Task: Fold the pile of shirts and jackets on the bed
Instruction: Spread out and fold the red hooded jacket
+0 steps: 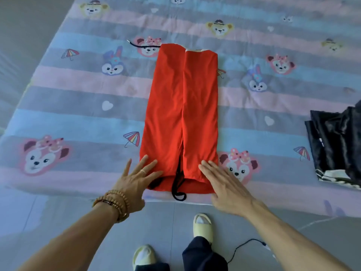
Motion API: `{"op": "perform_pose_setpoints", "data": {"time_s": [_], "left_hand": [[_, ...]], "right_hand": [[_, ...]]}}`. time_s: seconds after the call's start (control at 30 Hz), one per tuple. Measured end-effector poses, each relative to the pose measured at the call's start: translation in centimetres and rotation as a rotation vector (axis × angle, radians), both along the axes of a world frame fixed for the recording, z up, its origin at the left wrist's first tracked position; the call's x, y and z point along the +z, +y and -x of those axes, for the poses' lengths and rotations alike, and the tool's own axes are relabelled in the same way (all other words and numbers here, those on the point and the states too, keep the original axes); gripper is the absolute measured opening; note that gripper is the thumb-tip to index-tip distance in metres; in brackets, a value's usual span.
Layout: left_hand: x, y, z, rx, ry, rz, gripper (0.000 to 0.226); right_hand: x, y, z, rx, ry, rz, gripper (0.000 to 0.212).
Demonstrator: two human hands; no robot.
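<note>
A bed (58, 118) covered by a striped pastel sheet printed with cartoon animals, umbrellas and hearts is seen from above, with grey floor (172, 227) below its near edge. At lower left, the left hand (134, 180) is laid flat with fingers straight and spread; a ring is worn on one finger and a beaded bracelet (112, 202) is wrapped round the wrist. Its fingertips are placed on the near left corner of a red garment (181, 106), and nothing is gripped. The garment is spread in the middle of the bed as a long narrow strip, its two sides folded inward so that they meet along a centre line, and its near end lies at the bed's edge. A black cord (178, 184) is seen trailing from the near end, and another black cord (140, 45) pokes out at the far left corner. The right hand (222, 182) is held flat and open at the garment's near right corner, fingers straight and together; whether it presses the cloth cannot be told. Below, two feet in pale slippers (203, 225) are seen on the floor. At far right, a dark garment (338, 145) lies crumpled on the bed, well apart from the red one.
</note>
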State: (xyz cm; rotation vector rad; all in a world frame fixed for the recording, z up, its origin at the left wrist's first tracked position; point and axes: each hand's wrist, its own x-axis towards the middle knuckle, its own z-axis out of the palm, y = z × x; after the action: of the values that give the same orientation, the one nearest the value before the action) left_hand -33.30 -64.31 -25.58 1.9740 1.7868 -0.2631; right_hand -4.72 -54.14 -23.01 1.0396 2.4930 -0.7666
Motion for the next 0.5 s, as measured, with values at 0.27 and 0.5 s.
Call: {"op": "perform_pose_setpoints", "data": {"time_s": [0.27, 0.5], "left_hand": [[-2.2, -0.1, 2.8, 0.031, -0.189, -0.144, 0.096], [-1.5, 5.1, 2.2, 0.328, -0.365, -0.290, 0.026]], "right_hand": [[-3.2, 0.6, 0.9, 0.005, -0.009, -0.310, 0.085], [-0.1, 5.1, 3.3, -0.340, 0.135, 0.125, 0.038]]}}
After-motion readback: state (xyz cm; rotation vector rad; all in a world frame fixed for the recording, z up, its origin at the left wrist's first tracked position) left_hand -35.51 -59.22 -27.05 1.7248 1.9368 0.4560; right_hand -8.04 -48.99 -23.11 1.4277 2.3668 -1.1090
